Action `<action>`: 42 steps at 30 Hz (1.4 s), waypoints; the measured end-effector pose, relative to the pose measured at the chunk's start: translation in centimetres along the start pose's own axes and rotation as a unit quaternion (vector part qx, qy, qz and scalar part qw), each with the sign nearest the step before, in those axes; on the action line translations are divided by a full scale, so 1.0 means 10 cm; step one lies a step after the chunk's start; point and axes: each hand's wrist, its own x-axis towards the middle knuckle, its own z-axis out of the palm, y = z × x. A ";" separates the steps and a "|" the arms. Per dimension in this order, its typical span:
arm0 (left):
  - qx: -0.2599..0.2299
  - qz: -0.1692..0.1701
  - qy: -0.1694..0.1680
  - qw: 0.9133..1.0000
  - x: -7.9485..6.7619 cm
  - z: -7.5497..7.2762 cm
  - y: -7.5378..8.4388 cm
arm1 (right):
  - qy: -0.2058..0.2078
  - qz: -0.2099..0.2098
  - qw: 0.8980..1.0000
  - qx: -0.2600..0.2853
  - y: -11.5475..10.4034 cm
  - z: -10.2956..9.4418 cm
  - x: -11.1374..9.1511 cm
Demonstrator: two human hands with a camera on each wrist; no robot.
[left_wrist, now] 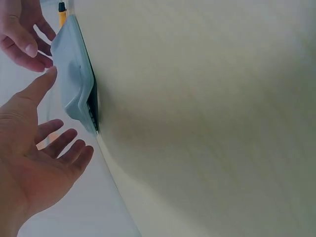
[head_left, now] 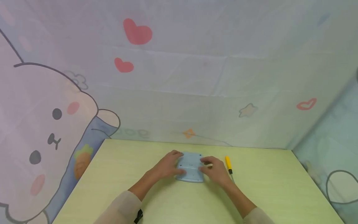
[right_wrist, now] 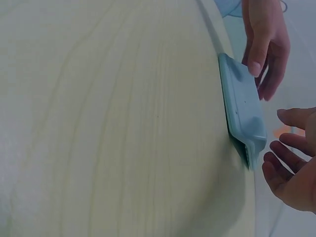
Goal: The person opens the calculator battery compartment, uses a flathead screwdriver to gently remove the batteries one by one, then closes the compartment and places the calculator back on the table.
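A light-blue plastic device [head_left: 191, 168], by its outline perhaps a calculator, lies on the table with its back up and small dark screw holes near its corners. My left hand [head_left: 169, 166] is at its left side, fingers loosely spread and thumb over the edge. Beside the right edge is my right hand [head_left: 215, 170], its fingers loosely bent and holding nothing. In the left wrist view the left palm [left_wrist: 37, 163] shows bare, with the device [left_wrist: 74, 69] beyond the thumb. The right wrist view shows a gap between the right fingers [right_wrist: 291, 153] and the device [right_wrist: 244, 103].
A screwdriver [head_left: 228, 163] with a yellow handle and black collar lies just right of my right hand. The pale wooden table [head_left: 279, 180] ends at a printed cloth [head_left: 179, 77] behind. A small black object [head_left: 138, 216] shows by the left sleeve.
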 end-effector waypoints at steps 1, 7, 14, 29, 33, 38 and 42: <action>0.007 0.001 -0.007 1.000 0.01 0.00 0.00 | -0.003 -0.006 1.000 0.000 0.00 0.01 0.00; 0.046 0.001 -0.033 0.998 0.07 0.01 0.02 | -0.010 -0.030 0.999 -0.016 0.01 0.05 0.04; 0.085 0.008 -0.043 0.995 0.11 0.06 -0.02 | -0.030 -0.075 0.996 -0.045 -0.01 0.09 0.10; 0.168 0.058 -0.047 0.983 0.22 0.16 -0.11 | -0.045 -0.132 0.981 -0.138 0.01 0.23 0.21; 0.173 0.052 -0.060 0.982 0.21 0.18 -0.12 | -0.050 -0.144 0.980 -0.131 0.06 0.25 0.23; 0.177 0.047 -0.063 0.981 0.21 0.18 -0.12 | -0.062 -0.168 0.979 -0.099 0.08 0.26 0.26; 0.182 0.056 -0.058 0.980 0.21 0.18 -0.12 | -0.070 -0.166 0.979 -0.095 0.06 0.28 0.27</action>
